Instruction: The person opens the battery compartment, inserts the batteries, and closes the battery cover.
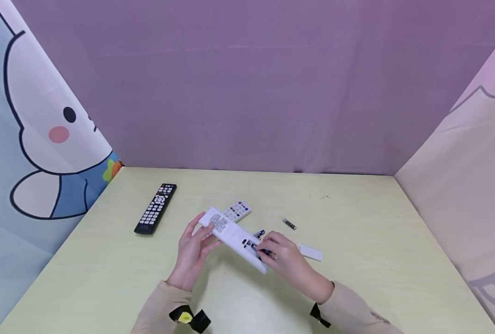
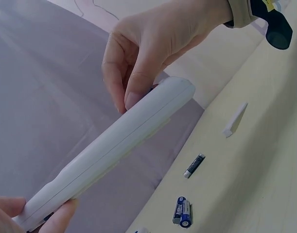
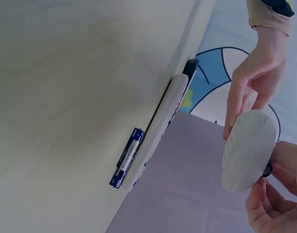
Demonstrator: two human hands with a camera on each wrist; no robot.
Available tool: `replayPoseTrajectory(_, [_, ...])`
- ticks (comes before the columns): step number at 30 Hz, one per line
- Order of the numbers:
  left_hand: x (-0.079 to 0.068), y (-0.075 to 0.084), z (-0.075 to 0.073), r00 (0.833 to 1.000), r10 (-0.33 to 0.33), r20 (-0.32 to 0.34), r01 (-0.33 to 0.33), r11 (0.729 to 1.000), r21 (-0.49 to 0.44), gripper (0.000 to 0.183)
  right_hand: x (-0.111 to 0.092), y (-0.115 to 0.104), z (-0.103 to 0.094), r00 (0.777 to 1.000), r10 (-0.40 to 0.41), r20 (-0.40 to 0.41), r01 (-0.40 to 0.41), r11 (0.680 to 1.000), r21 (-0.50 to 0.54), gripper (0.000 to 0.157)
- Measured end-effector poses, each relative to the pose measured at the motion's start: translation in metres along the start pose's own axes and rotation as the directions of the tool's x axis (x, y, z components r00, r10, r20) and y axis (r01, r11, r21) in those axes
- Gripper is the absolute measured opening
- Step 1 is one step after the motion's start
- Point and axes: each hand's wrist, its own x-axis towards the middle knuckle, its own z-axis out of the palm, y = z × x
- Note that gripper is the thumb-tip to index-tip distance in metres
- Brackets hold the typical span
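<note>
My left hand (image 1: 192,255) grips the far end of a white remote control (image 1: 235,239), held above the table with its back up and its battery compartment uncovered. At that compartment my right hand (image 1: 287,260) pinches a battery (image 3: 268,169), whose dark end shows between thumb and finger in the right wrist view. How deep it sits in the slot is hidden. Two blue-and-white batteries (image 2: 183,212) lie side by side on the table below the remote. A single dark battery (image 1: 289,224) lies farther right. Beside my right hand is the white battery cover (image 1: 311,253).
A second white remote (image 1: 238,210) lies button side up behind the held one, partly covered by it. The black remote (image 1: 155,208) lies to the left on the pale wooden table (image 1: 105,278). A purple cloth wall (image 1: 247,93) stands behind the table.
</note>
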Motion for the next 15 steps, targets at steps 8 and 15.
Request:
replayPoseTrajectory(8, [0.000,0.001,0.000,1.000,-0.003,-0.001,0.003,1.000,0.001,0.050,-0.004,0.003,-0.009,0.991,0.111,0.072,-0.117,0.989,0.088,0.017])
replayPoseTrajectory(15, [0.000,0.002,-0.001,1.000,-0.008,-0.005,0.008,1.000,0.009,0.051,-0.014,0.012,-0.023,0.902,0.309,0.301,-0.403,0.853,0.331,0.019])
